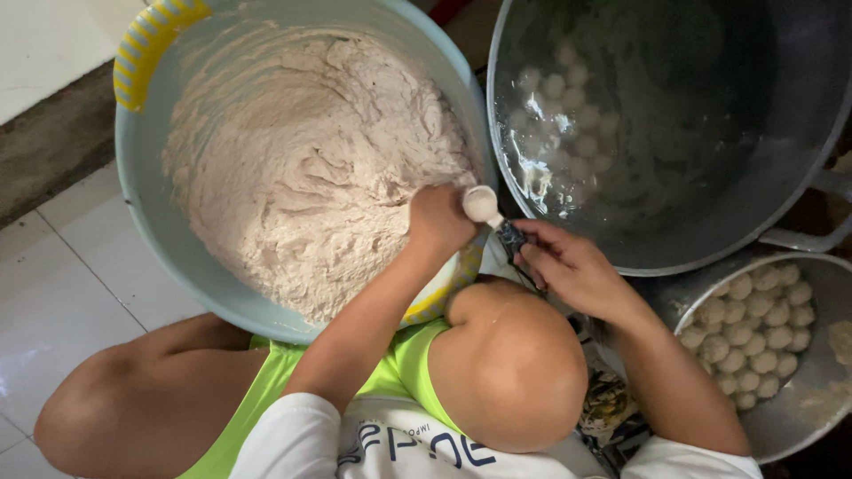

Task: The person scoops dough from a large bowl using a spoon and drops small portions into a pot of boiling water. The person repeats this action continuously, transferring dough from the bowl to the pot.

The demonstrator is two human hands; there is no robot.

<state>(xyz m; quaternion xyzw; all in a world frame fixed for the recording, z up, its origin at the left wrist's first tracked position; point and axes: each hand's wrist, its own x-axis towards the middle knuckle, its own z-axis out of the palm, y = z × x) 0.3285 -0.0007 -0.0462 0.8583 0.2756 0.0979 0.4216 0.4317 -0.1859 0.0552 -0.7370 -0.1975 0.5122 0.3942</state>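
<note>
My left hand (437, 218) is a closed fist at the near right rim of a big pale blue basin (146, 204) full of pinkish-beige paste (302, 168); paste seems squeezed in the fist. My right hand (568, 264) grips a dark-handled spoon (508, 232). The spoon's bowl holds a round lump of paste (480, 203) right beside the left fist. Both hands sit just above my bent knee (510, 359).
A large metal pot (781, 168) at upper right holds water with several pale balls (568, 124) in it. A smaller metal bowl (821, 390) at lower right holds several formed balls (754, 333). The basin has a yellow striped handle (146, 44). White floor tiles (62, 284) lie at left.
</note>
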